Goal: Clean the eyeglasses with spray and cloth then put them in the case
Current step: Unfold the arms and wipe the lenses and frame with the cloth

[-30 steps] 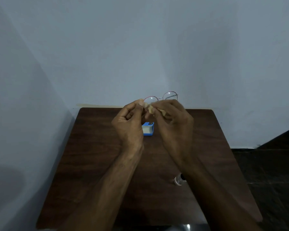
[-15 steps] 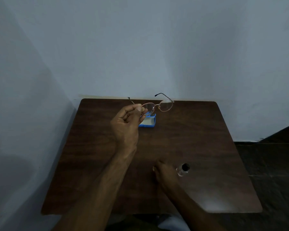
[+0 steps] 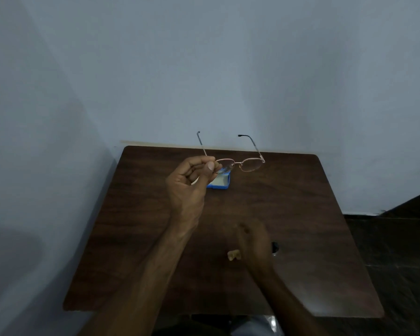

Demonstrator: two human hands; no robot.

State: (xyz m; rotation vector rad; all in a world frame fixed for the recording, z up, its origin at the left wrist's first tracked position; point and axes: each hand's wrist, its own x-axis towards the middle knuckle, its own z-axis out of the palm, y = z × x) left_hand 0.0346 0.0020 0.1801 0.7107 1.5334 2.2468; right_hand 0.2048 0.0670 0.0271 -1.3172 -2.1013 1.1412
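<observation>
Glasses pinched in L hand; cloth now on table, R hand blurred, grip unclear.

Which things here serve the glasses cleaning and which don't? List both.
Job: glasses in left hand; blue case; cloth on table; spray bottle behind blurred right hand.
Not part: table; wall.

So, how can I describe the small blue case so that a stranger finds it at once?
Look at the dark brown wooden table against the pale wall. Toward its far edge, just below the thin metal-framed eyeglasses held up by the left hand, lies the small blue case. It is the only blue thing there.
</observation>
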